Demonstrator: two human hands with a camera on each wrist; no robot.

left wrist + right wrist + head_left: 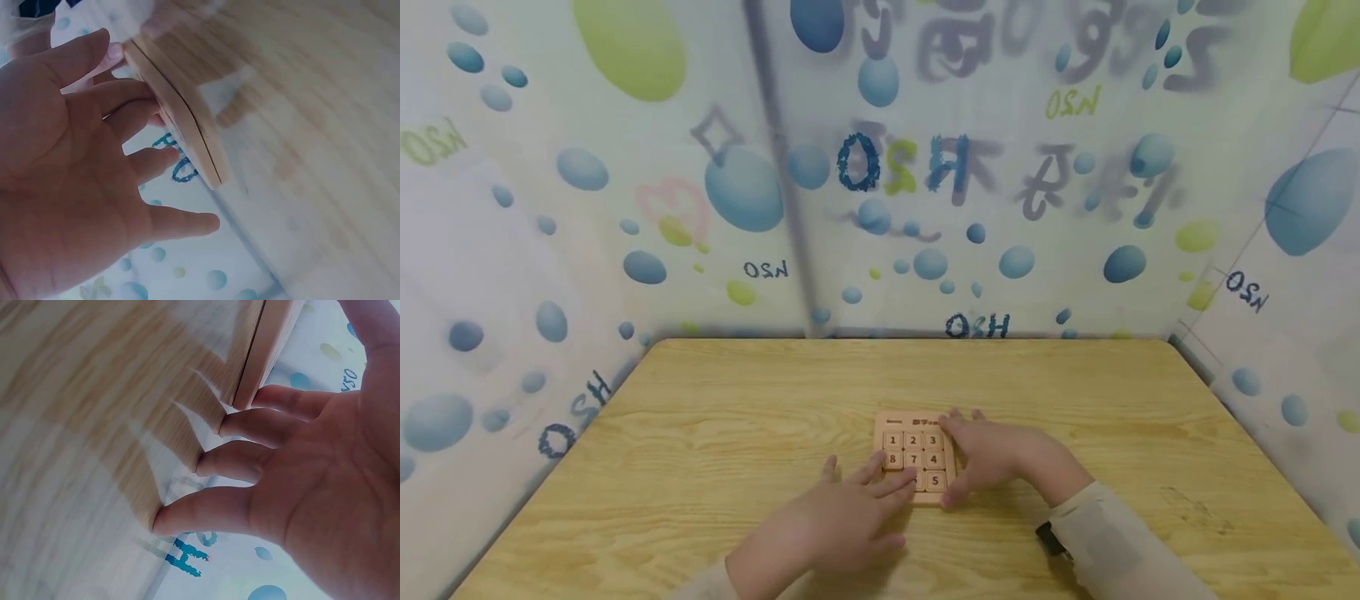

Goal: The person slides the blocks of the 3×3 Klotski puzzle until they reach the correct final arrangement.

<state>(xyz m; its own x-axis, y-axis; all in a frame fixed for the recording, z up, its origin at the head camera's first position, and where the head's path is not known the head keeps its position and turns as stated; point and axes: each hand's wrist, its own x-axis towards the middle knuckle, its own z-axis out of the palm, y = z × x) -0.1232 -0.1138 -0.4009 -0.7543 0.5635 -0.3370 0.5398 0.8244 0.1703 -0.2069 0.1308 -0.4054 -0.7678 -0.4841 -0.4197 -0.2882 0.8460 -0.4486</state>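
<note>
A wooden number slide puzzle (933, 459) lies flat on the table, its top row reading 1, 2, 3 and the middle row 8, 7, 4. Tile 5 shows at the lower right; fingers hide the lower left of the board. My left hand (850, 518) reaches over that corner, straight fingertips touching the tiles by the 8 and bottom middle. At the right side is my right hand (992, 452), thumb by the lower right corner and forefinger at the upper right one. In the right wrist view, its fairly straight fingers meet the board's edge and the tabletop.
The wooden table (760, 392) has pale grain and rounded far corners. Behind it and on both sides hang translucent sheets (1045, 208) printed with blue and green drops and mirrored lettering. A dark band (1051, 540) sits at the right wrist.
</note>
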